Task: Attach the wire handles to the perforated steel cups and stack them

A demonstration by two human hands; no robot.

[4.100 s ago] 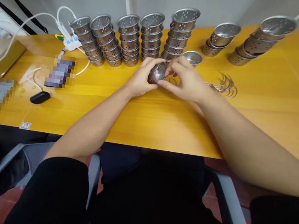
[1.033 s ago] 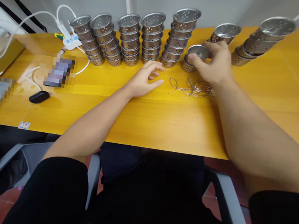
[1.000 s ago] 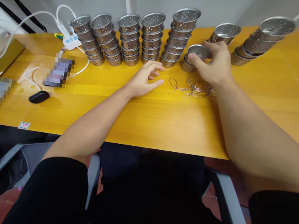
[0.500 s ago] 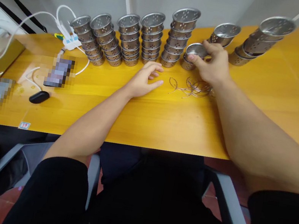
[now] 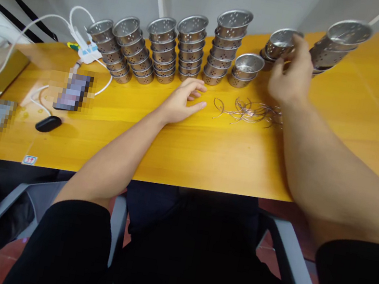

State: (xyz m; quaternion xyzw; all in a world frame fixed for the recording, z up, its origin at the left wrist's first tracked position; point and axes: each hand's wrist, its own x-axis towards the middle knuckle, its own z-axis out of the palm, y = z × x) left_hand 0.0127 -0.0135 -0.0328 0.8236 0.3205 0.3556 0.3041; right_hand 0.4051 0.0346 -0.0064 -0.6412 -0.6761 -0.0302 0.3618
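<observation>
Broadly, a yellow wooden table (image 5: 222, 162) spans the view, with a short stack (image 5: 247, 69) of perforated metal cups standing upright behind its middle. Left of the short stack, five tall stacks (image 5: 227, 46) of similar cups form a row, the nearest just beside it. Well to its right, a leaning stack (image 5: 341, 41) is partly covered by the person's right hand (image 5: 293, 74). Between these two, slightly behind the short stack, is the back stack (image 5: 268, 60), topped by an open-mouthed cup (image 5: 282, 40).

The two bare hands are apart. The right hand is at the right side of that top cup, its thumb and fingers parted around the rim; whether they grip it cannot be told. The left hand (image 5: 183, 104) lies in front and to the left of the short stack, empty, fingers loosely bent, thumb spread.

In front of the short stack lies a tangle of thin curved wires (image 5: 249, 111). Far to its left are a white power strip (image 5: 91, 53), a pixelated phone (image 5: 74, 92), a small black case (image 5: 48, 124) and, at the table's front edge, a label (image 5: 29, 160).
</observation>
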